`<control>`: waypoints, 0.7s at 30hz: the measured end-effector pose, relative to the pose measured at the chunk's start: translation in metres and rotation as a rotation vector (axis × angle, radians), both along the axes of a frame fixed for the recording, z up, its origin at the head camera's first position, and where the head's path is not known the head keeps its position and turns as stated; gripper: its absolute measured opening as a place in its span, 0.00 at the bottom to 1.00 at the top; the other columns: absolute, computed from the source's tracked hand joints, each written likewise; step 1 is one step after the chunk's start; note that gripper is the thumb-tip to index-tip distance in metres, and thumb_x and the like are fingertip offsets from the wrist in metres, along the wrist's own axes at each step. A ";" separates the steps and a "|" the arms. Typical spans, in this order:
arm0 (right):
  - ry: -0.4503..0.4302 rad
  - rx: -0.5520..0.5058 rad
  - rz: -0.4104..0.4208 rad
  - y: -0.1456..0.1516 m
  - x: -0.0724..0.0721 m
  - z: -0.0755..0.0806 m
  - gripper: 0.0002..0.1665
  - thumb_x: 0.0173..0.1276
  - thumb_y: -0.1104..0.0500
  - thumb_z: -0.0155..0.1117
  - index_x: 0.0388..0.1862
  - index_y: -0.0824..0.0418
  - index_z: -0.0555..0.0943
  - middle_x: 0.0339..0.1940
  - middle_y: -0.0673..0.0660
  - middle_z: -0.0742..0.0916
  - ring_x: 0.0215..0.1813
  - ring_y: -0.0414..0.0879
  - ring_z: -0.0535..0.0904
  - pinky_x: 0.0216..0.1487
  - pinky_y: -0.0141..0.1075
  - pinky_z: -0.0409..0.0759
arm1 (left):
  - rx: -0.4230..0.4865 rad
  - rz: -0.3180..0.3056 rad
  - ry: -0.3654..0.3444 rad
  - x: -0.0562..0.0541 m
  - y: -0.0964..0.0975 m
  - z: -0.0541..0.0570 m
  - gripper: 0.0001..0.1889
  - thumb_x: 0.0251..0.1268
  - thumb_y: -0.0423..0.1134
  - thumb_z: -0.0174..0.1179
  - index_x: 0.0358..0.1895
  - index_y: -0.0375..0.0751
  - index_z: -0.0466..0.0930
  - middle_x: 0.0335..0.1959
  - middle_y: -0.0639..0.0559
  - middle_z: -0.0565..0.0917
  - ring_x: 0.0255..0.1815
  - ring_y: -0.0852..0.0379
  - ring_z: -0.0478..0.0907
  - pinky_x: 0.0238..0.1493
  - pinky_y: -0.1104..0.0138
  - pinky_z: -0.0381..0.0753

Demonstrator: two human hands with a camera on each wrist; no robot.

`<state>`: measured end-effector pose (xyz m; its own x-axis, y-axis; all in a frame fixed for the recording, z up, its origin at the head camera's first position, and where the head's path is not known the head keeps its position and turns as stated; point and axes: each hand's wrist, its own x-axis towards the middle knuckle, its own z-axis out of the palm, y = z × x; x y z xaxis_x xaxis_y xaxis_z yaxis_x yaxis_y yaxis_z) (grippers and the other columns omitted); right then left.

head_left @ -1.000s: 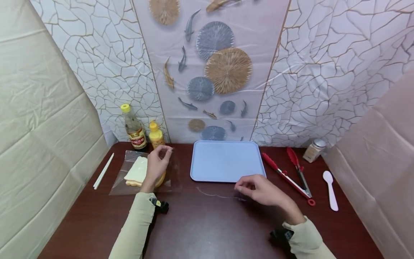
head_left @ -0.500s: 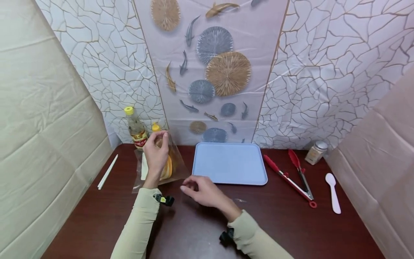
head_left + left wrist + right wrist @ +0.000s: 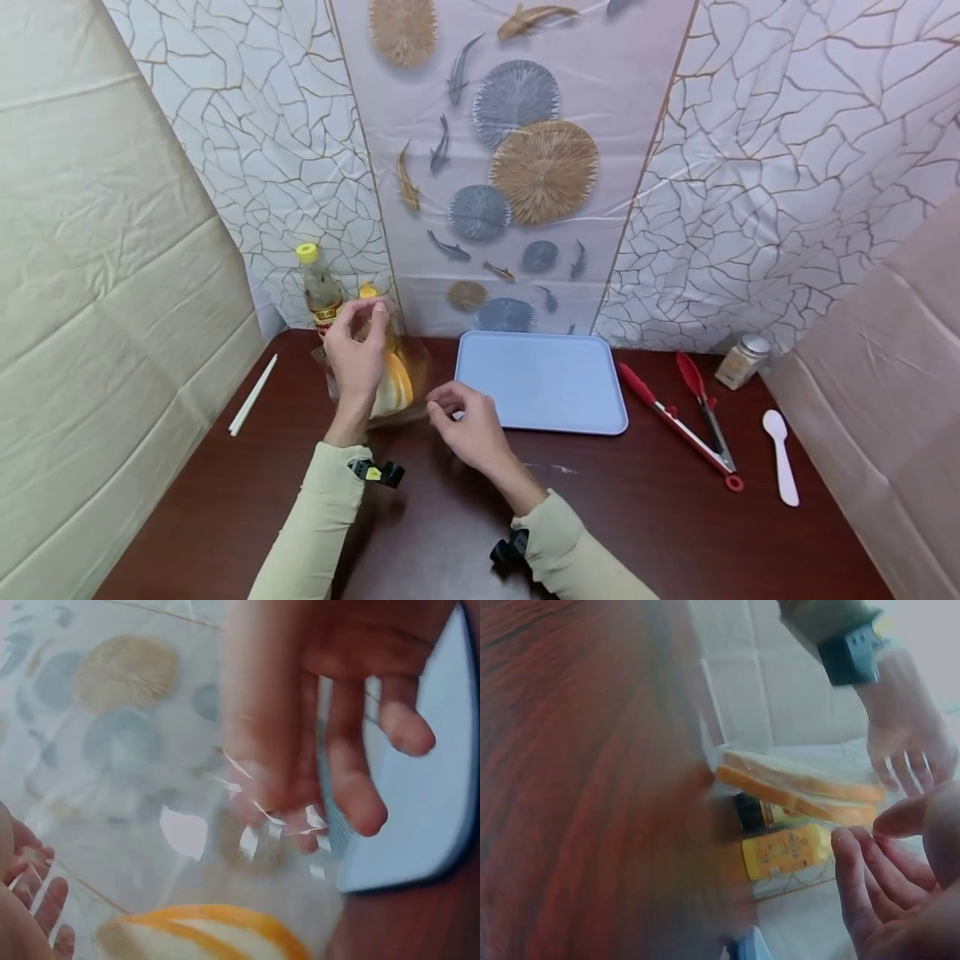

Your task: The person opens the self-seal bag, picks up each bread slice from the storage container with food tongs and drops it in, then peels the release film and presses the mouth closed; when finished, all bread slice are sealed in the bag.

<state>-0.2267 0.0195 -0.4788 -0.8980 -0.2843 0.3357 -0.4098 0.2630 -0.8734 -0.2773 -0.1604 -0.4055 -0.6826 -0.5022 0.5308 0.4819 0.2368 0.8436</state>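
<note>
My left hand (image 3: 356, 354) is raised at the left and pinches the upper edge of a clear plastic bag (image 3: 422, 371). Inside the bag, white bread slices (image 3: 395, 385) with orange-brown crusts stand tilted. My right hand (image 3: 472, 425) has its fingertips at the bag's lower right edge, thumb and fingers pinching it. In the right wrist view, this pinch lies right beside the end of the bread (image 3: 802, 787). The left wrist view has the bag's glossy film (image 3: 184, 832) between the two hands.
A blue tray (image 3: 540, 383) lies behind my right hand. At the right are red-tipped tongs (image 3: 678, 429), a spice jar (image 3: 742, 361) and a white spoon (image 3: 782, 458). A sauce bottle (image 3: 321, 287), yellow bottle (image 3: 784, 853) and chopsticks (image 3: 252, 396) stand or lie left. A clear strip (image 3: 558, 468) is on the table.
The bag and bread have been lifted from lying flat to tilted upright. My right hand let go of a clear strip, moved left and took the bag's edge.
</note>
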 end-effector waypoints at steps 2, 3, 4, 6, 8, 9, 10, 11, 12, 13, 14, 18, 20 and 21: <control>-0.019 -0.058 -0.014 0.007 -0.002 0.003 0.08 0.75 0.64 0.70 0.51 0.61 0.87 0.39 0.55 0.94 0.40 0.46 0.91 0.40 0.35 0.88 | 0.047 -0.035 -0.004 0.003 -0.003 0.006 0.09 0.77 0.35 0.68 0.49 0.31 0.90 0.46 0.34 0.92 0.44 0.64 0.86 0.51 0.74 0.81; -0.022 -0.086 -0.019 0.011 -0.003 0.005 0.11 0.74 0.64 0.71 0.53 0.60 0.86 0.40 0.56 0.95 0.39 0.46 0.91 0.39 0.34 0.87 | 0.074 -0.057 -0.007 0.005 -0.004 0.008 0.10 0.77 0.36 0.68 0.49 0.31 0.90 0.45 0.36 0.92 0.43 0.64 0.86 0.50 0.74 0.81; -0.018 -0.112 -0.024 0.015 -0.004 0.007 0.13 0.74 0.64 0.71 0.55 0.60 0.85 0.40 0.57 0.95 0.39 0.45 0.90 0.38 0.33 0.87 | 0.103 -0.082 -0.009 0.007 -0.005 0.011 0.11 0.77 0.37 0.69 0.50 0.31 0.90 0.44 0.40 0.92 0.43 0.63 0.86 0.50 0.73 0.82; 0.005 -0.155 -0.035 0.024 -0.007 0.011 0.17 0.73 0.64 0.73 0.59 0.59 0.84 0.40 0.59 0.95 0.38 0.42 0.89 0.37 0.32 0.86 | 0.172 -0.139 -0.013 0.010 -0.007 0.016 0.12 0.76 0.38 0.69 0.50 0.29 0.89 0.42 0.47 0.92 0.43 0.60 0.87 0.50 0.71 0.83; 0.041 -0.195 -0.043 0.034 -0.008 0.018 0.21 0.73 0.64 0.73 0.63 0.59 0.82 0.40 0.61 0.95 0.39 0.40 0.88 0.38 0.31 0.84 | 0.261 -0.211 -0.018 0.014 -0.008 0.020 0.14 0.76 0.37 0.70 0.51 0.27 0.88 0.40 0.53 0.92 0.44 0.56 0.88 0.48 0.70 0.84; 0.058 -0.220 -0.050 0.039 -0.009 0.023 0.23 0.73 0.64 0.74 0.64 0.59 0.81 0.41 0.62 0.94 0.39 0.39 0.88 0.39 0.30 0.84 | 0.308 -0.250 -0.027 0.016 -0.008 0.022 0.14 0.76 0.37 0.70 0.52 0.27 0.88 0.39 0.55 0.92 0.44 0.55 0.88 0.47 0.70 0.84; 0.081 -0.247 -0.063 0.046 -0.010 0.028 0.24 0.73 0.65 0.74 0.65 0.60 0.80 0.41 0.64 0.94 0.39 0.38 0.87 0.40 0.30 0.84 | 0.354 -0.292 -0.041 0.017 -0.007 0.024 0.13 0.76 0.37 0.69 0.51 0.27 0.87 0.39 0.56 0.92 0.44 0.55 0.88 0.48 0.70 0.84; 0.108 -0.274 -0.075 0.053 -0.011 0.033 0.25 0.73 0.66 0.74 0.66 0.61 0.79 0.41 0.65 0.94 0.40 0.38 0.87 0.42 0.30 0.84 | 0.401 -0.338 -0.058 0.018 -0.005 0.025 0.11 0.77 0.36 0.69 0.51 0.30 0.88 0.38 0.57 0.92 0.43 0.55 0.89 0.47 0.70 0.83; 0.137 -0.299 -0.088 0.060 -0.011 0.039 0.26 0.73 0.67 0.73 0.67 0.63 0.78 0.41 0.66 0.94 0.40 0.38 0.87 0.43 0.30 0.83 | 0.453 -0.390 -0.077 0.019 -0.003 0.027 0.08 0.77 0.36 0.69 0.49 0.33 0.89 0.38 0.56 0.93 0.42 0.56 0.89 0.47 0.70 0.82; 0.164 -0.322 -0.100 0.067 -0.012 0.045 0.26 0.73 0.68 0.72 0.68 0.63 0.77 0.41 0.67 0.93 0.40 0.39 0.87 0.44 0.30 0.83 | 0.504 -0.447 -0.104 0.021 0.000 0.028 0.06 0.77 0.36 0.68 0.48 0.37 0.90 0.38 0.56 0.93 0.41 0.56 0.89 0.47 0.69 0.82; 0.194 -0.338 -0.110 0.075 -0.014 0.051 0.27 0.74 0.69 0.71 0.69 0.63 0.76 0.41 0.68 0.93 0.40 0.39 0.87 0.45 0.30 0.83 | 0.548 -0.502 -0.136 0.022 0.002 0.029 0.05 0.78 0.36 0.67 0.47 0.40 0.91 0.39 0.56 0.93 0.42 0.57 0.89 0.48 0.69 0.82; 0.289 -0.371 -0.156 0.107 -0.019 0.065 0.26 0.78 0.71 0.64 0.72 0.65 0.73 0.41 0.69 0.92 0.42 0.42 0.87 0.50 0.31 0.83 | 0.683 -0.717 -0.273 0.025 0.016 0.027 0.09 0.82 0.36 0.62 0.43 0.51 0.91 0.43 0.57 0.93 0.44 0.59 0.88 0.53 0.67 0.83; 0.310 -0.404 -0.170 0.122 -0.020 0.068 0.25 0.80 0.70 0.62 0.72 0.68 0.72 0.41 0.66 0.92 0.44 0.44 0.88 0.51 0.31 0.84 | 0.704 -0.799 -0.327 0.025 0.023 0.024 0.11 0.84 0.36 0.59 0.44 0.52 0.91 0.44 0.58 0.93 0.46 0.60 0.88 0.56 0.67 0.81; 0.315 -0.433 -0.180 0.129 -0.020 0.069 0.24 0.80 0.71 0.62 0.72 0.70 0.72 0.41 0.64 0.93 0.43 0.45 0.88 0.52 0.32 0.85 | 0.708 -0.833 -0.345 0.025 0.028 0.023 0.12 0.85 0.36 0.57 0.45 0.52 0.91 0.44 0.59 0.93 0.46 0.60 0.88 0.57 0.66 0.81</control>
<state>-0.2469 0.1481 -0.4095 -0.7569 0.0874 0.6476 -0.6503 -0.0026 -0.7597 -0.2519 -0.1329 -0.3826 -0.9976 0.0631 0.0289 -0.0172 -0.6281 0.7780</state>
